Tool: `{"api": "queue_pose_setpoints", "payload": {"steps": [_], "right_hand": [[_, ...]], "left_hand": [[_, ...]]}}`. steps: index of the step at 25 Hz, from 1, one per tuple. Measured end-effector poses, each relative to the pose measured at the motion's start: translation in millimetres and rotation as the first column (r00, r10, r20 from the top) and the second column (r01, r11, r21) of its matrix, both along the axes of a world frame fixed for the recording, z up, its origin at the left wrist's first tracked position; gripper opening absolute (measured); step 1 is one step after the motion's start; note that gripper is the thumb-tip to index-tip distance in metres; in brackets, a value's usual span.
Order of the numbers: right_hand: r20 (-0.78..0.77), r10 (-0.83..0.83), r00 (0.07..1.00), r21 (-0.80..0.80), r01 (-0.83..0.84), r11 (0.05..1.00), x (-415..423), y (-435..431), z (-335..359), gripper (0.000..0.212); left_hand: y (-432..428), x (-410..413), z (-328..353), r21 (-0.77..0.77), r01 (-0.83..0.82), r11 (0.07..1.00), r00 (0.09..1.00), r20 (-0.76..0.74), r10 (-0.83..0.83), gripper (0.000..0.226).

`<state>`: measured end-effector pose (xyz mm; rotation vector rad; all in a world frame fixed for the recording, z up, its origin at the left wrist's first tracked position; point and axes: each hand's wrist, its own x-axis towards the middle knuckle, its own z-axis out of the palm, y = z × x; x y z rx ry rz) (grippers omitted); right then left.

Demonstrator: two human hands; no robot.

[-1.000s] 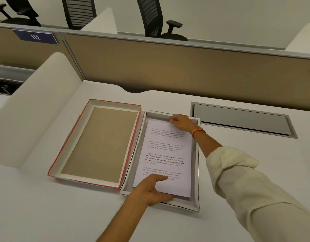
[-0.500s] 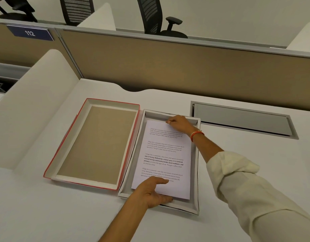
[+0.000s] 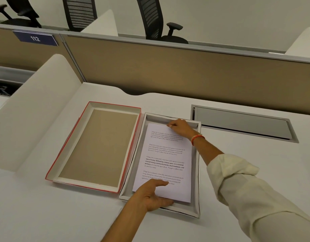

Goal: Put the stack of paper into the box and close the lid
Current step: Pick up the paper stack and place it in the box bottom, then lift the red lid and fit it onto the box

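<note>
A stack of paper [image 3: 165, 154] with printed text on top lies inside the shallow grey-white box [image 3: 196, 172] in the middle of the desk. My left hand [image 3: 150, 196] grips the stack's near edge, thumb on top and fingers beneath. At the far edge, my right hand [image 3: 180, 127] pinches the stack just inside the box's back wall. The red-edged lid [image 3: 114, 105] lies upside down right beside the box on its left, showing a brown inner face.
A white curved divider [image 3: 37, 109] rises left of the lid. A grey cable hatch [image 3: 241, 123] is set into the desk to the right. A tan partition [image 3: 168, 70] runs along the back, with office chairs behind it.
Both hands stay on the two ends of the stack inside the box. The camera has shifted a little; nothing else has moved.
</note>
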<state>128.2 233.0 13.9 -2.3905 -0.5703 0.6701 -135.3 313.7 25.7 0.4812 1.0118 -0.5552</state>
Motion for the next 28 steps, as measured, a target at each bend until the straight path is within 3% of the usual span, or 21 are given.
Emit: {"api": "queue_pose_setpoints", "payload": {"steps": [4, 8, 11, 13, 15, 17, 19, 21, 24, 28], "right_hand": [[-0.02, 0.041, 0.999, -0.022, -0.042, 0.999, 2.3, -0.8, 4.2, 0.033], [-0.008, 0.102, 0.995, -0.081, -0.102, 0.991, 5.8, -0.8, 8.8, 0.035], [0.049, 0.097, 0.994, -0.062, -0.094, 0.994, 1.6, 4.3, 16.6, 0.031], [0.085, 0.063, 0.994, 0.01, -0.064, 0.998, -11.1, 15.6, 21.0, 0.029], [0.057, -0.002, 0.998, 0.127, -0.005, 0.992, -35.7, 34.3, 22.8, 0.031], [-0.045, -0.07, 0.997, 0.243, 0.079, 0.967, -69.1, 56.3, 21.3, 0.038], [-0.185, -0.127, 0.974, 0.318, 0.182, 0.93, -105.0, 78.0, 18.3, 0.047], [-0.351, -0.144, 0.925, 0.365, 0.276, 0.889, -139.6, 96.8, 15.2, 0.057], [-0.449, -0.155, 0.88, 0.365, 0.339, 0.867, -174.2, 118.0, 11.3, 0.07], [-0.371, -0.274, 0.888, 0.306, 0.395, 0.866, -183.1, 134.7, 13.6, 0.074]], "left_hand": [[3.7, -2.8, 5.6, -0.035, 0.046, 0.998, 0.996, 0.08, -0.043, 0.064], [16.6, -11.1, 19.7, -0.069, 0.165, 0.984, 0.975, 0.163, -0.152, 0.049], [49.2, -14.8, 30.5, 0.102, 0.21, 0.972, 0.952, 0.206, -0.227, 0.037], [84.2, -12.9, 37.3, 0.303, 0.14, 0.943, 0.943, 0.248, -0.22, 0.031], [125.8, -8.9, 37.4, 0.608, 0.004, 0.794, 0.938, 0.272, -0.213, 0.028], [169.2, -6.5, 31.7, 0.896, -0.07, 0.438, 0.957, 0.184, -0.223, 0.032], [213.1, -10.7, 18.9, 0.997, -0.034, 0.065, 0.981, 0.046, -0.19, 0.037], [252.2, -21.1, 2.8, 0.989, 0.027, -0.148, 0.988, -0.049, -0.148, 0.042], [291.7, -38.8, -15.3, 0.959, 0.142, -0.246, 0.978, -0.174, -0.114, 0.053], [314.2, -50.3, -27.9, 0.941, 0.251, -0.228, 0.953, -0.281, -0.113, 0.056]]}}
